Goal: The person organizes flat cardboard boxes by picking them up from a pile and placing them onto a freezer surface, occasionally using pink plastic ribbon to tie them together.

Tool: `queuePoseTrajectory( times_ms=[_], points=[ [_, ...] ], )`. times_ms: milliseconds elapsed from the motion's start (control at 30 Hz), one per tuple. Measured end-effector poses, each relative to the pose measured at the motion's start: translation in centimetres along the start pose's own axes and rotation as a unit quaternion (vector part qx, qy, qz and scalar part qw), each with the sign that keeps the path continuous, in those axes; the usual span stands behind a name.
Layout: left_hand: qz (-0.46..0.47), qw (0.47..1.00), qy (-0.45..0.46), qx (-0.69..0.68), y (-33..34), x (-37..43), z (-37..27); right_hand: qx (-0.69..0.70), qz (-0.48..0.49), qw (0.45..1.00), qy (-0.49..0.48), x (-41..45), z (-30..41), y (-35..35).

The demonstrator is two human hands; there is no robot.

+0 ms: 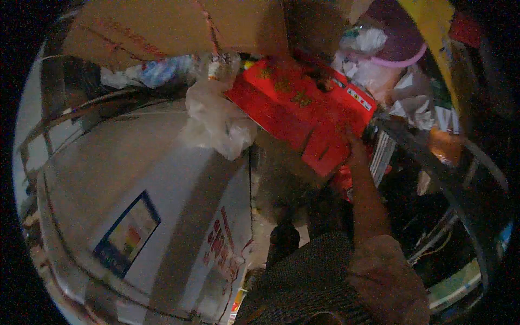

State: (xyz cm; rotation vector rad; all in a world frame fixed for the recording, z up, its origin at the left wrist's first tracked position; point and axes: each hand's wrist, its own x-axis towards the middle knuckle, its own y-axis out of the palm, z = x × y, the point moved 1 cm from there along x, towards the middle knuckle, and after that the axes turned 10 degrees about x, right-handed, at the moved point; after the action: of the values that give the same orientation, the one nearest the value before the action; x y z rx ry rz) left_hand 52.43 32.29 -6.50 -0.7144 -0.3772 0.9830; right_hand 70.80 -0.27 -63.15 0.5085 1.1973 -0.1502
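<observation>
My right hand (354,142), blurred in dim light, is at the near right side of a red box (284,93) with gold motifs and a strip of small printed symbols. The fingers seem to grip its edge, though their tips are hard to make out. The box lies tilted, its near edge above the dark floor area. A crumpled translucent plastic bag (219,118) touches its left side. Some red wrapping (343,180) hangs just below the hand. My left hand is out of view.
A large pale carton (174,243) with a picture label fills the left. Brown cardboard (174,28) stands behind. Plastic bags (410,93) and a purple container with a pink rim (398,63) crowd the far right. A dark curved bar (430,166) crosses the right side.
</observation>
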Motion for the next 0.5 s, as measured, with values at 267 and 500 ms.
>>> queuePoseTrajectory(
  times_ms=[267, 500],
  points=[
    [-0.137, 0.914, 0.24, -0.296, 3.6, 11.3, 1.1, -0.061, -0.052, 0.987, -0.138, -18.9, 4.2, 6.6],
    [-0.239, 0.902, 0.233, -0.273, 10.1, 12.6, 0.4, -0.308, 0.02, 0.879, -0.363, -31.0, 6.3, 9.6]
  ],
)
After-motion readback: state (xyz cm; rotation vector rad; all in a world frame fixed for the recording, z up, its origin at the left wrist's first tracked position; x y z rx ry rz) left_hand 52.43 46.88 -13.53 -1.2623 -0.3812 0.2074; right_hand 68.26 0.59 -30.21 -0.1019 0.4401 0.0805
